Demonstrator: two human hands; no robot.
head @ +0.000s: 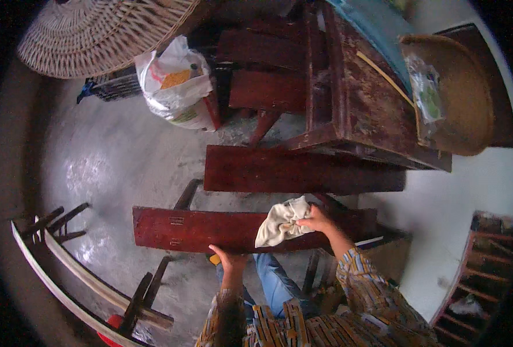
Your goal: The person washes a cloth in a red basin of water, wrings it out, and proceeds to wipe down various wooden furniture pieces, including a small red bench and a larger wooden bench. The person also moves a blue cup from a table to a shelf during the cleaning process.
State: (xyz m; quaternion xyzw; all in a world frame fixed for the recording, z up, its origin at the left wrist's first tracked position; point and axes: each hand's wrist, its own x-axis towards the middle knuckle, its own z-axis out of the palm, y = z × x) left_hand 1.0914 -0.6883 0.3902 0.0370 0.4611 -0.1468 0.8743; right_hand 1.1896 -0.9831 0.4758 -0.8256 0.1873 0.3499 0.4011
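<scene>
A long dark-red wooden bench [222,230] stretches across in front of me. My right hand [321,220] holds a crumpled off-white cloth [282,223], which lies against the bench top right of its middle. At the near edge, my left hand [232,262] grips the bench with its thumb at the top edge; the fingers are hidden beneath. Joint marks show in the seat towards its left end. Just beyond stands a second dark-red bench [282,171], parallel to the first.
A worn wooden table [373,99] stands beyond, bearing a round woven tray [460,99]. A white sack [178,95] with yellow grain sits near a large wicker basket [104,34]. Upturned benches [87,282] lie at left; a wooden rack [482,277] stands at right.
</scene>
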